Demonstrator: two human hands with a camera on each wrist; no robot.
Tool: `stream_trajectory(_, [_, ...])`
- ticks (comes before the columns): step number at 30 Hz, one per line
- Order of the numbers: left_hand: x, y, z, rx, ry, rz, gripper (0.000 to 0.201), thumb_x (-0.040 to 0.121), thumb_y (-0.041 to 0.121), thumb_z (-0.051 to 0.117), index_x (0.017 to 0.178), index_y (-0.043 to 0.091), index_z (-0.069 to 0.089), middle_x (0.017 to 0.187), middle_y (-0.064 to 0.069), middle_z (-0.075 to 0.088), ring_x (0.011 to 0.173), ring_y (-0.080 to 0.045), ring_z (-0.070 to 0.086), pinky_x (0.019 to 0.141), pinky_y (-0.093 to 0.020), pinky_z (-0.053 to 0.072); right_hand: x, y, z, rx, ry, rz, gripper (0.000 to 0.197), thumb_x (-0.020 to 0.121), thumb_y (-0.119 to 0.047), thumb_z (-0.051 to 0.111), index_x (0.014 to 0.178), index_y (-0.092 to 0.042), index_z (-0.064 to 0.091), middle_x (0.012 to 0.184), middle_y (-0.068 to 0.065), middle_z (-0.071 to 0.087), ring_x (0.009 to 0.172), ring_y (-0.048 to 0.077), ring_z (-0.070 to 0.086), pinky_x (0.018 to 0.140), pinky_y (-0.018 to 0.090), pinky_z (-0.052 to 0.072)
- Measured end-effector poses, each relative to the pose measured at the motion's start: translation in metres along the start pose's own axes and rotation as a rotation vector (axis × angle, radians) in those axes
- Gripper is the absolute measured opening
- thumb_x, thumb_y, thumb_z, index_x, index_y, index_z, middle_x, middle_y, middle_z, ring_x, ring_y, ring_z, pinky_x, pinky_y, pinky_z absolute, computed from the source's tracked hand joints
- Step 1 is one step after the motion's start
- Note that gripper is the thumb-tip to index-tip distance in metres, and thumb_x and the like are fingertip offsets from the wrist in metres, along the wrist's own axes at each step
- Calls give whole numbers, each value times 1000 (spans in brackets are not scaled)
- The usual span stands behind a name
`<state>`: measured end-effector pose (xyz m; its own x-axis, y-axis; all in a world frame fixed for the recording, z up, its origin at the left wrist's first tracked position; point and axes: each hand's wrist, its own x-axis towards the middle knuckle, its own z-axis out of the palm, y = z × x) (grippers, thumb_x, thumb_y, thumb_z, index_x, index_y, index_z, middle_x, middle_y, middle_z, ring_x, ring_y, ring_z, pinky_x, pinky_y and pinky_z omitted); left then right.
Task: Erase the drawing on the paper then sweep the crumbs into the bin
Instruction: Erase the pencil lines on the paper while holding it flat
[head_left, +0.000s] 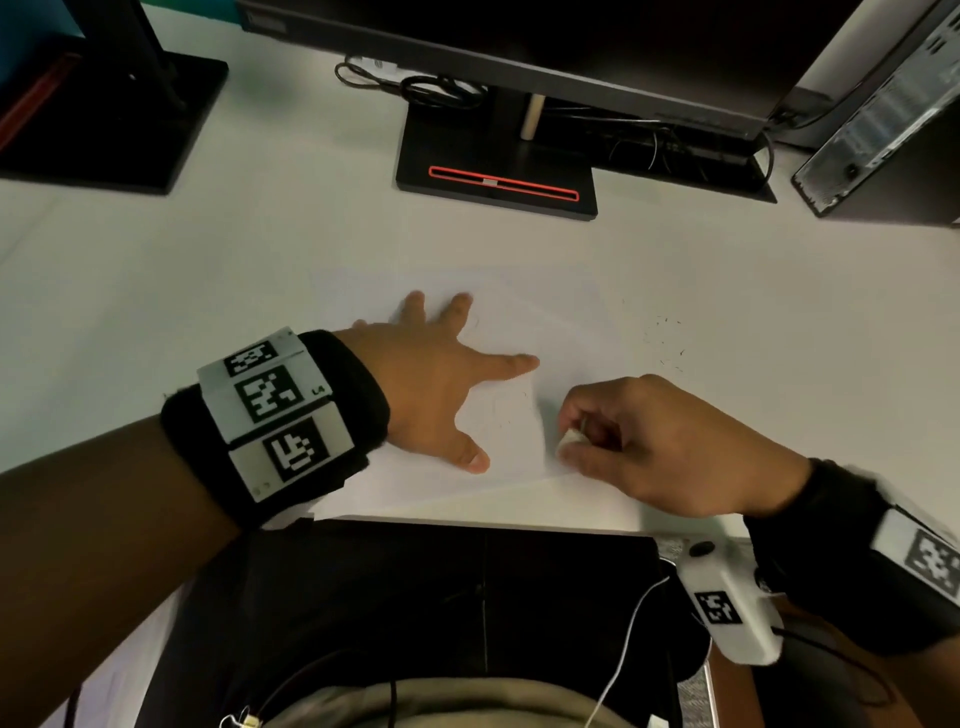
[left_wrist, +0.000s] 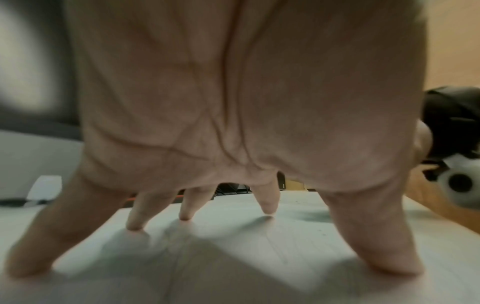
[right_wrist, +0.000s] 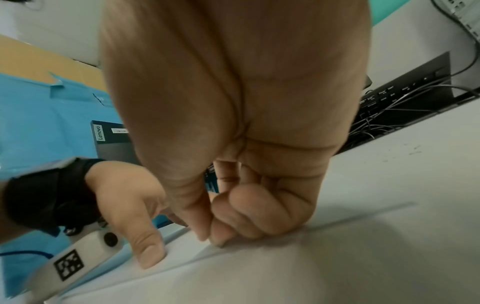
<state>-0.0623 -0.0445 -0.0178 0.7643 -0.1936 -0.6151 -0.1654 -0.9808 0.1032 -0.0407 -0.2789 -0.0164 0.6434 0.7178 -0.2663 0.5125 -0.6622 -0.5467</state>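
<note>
Here, your left hand (head_left: 434, 384) pins the paper (head_left: 561, 332) while your right hand (head_left: 660, 441) works a white eraser (head_left: 570, 439) on it.

Your left fingers (left_wrist: 267, 202) are spread wide and straight, tips and thumb pressed flat on the sheet — it lies on the white bench (head_left: 208, 270) near the front edge. Your right fingers (right_wrist: 255, 214) are curled tight, pinching the eraser between thumb and fingertips; it sits at the tip of that pinch, down on the paper just right of your left thumb, and the right wrist view hides it. Faint pencil marks (head_left: 506, 410) show between your two hands. Dark crumbs (head_left: 667, 338) lie scattered on the bench beyond the paper's right edge, well apart from either hand. A monitor stand (head_left: 496, 171) sits behind.
</note>
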Motion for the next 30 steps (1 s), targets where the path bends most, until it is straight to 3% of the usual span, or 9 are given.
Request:
stream_trajectory(2, [-1,-2,0,-30,-43,13,100,76,78,64,140,73,-12,162,0,-34,148,-40,-27,115,-71,16,-1,2,2,-30,39,13,15,91,-25,68,77,-21,62,55,-7,52,51,10,45,52,16,36])
stream_trajectory(7, [2,-1,-4,20,-102,9,118,64,74,77,136,75,-17,160,-3,-37,145,-44,-31,114,-67,26,-2,-15,14,-116,42,-50,18,90,-29,65,76,-19,61,57,-6,54,57,12,51,55,18,40])
stream_trajectory(9, [2,1,-5,29,-110,11,121,62,74,79,135,76,-18,159,-4,-38,144,-44,-33,114,-68,26,-2,-20,17,-127,14,-72,20,91,-29,64,75,-17,60,57,-5,53,58,13,51,56,19,40])
stream_trajectory(13, [3,2,-4,31,-112,4,123,62,72,80,134,76,-20,158,-3,-40,144,-44,-33,112,-72,24,7,-9,7,-141,111,13,22,89,-26,64,71,-15,60,54,-5,53,53,11,48,54,20,36])
stream_trajectory(18, [4,2,-3,43,-115,-12,124,60,74,80,133,77,-20,158,-2,-41,144,-43,-33,111,-76,20,4,-24,17,-150,2,-74,23,90,-29,64,72,-17,58,54,-7,49,56,10,49,55,16,36])
stream_trajectory(22, [3,2,-4,37,-107,-13,124,61,72,81,135,76,-19,159,-2,-39,145,-43,-32,112,-76,18,12,-10,5,-157,100,15,25,89,-24,64,68,-13,57,52,-5,49,52,11,46,52,18,32])
stream_trajectory(26, [4,1,-2,39,-109,-15,124,60,74,80,134,77,-20,158,-2,-40,145,-43,-33,111,-76,18,6,-27,19,-151,-8,-74,24,90,-28,64,72,-14,58,55,-3,51,56,12,48,55,20,38])
stream_trajectory(30, [4,2,-3,37,-107,-19,124,60,74,80,134,76,-20,158,-3,-40,145,-44,-32,111,-76,19,14,-14,7,-126,84,28,23,90,-25,65,72,-12,61,54,-3,55,53,11,49,52,17,36])
